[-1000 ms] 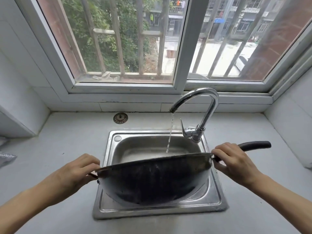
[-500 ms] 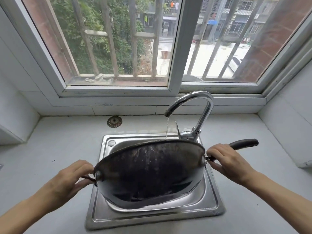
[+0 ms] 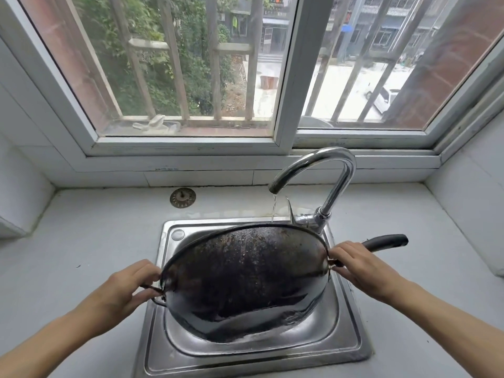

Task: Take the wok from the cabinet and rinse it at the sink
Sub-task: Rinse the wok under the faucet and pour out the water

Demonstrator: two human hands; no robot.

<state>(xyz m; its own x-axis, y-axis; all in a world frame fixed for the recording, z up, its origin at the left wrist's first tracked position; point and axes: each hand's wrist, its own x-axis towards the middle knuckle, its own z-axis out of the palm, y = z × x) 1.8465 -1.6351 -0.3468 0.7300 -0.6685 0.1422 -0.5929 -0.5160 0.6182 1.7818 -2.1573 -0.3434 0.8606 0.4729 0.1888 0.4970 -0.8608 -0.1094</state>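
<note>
The wok (image 3: 245, 279) is black, speckled with rusty brown, its long handle (image 3: 384, 241) plain black. Around it the sink (image 3: 343, 347) and faucet (image 3: 338, 170) are shiny silver; the table (image 3: 90, 241) is pale grey-white.

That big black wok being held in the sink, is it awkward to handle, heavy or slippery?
Probably heavy: the wok nearly fills the sink, and the left hand grips its small loop while the right hand grips the long handle. Its sheen and the faucet running suggest it is wet, so likely slippery. It looks like rigid metal, not fragile.
</note>
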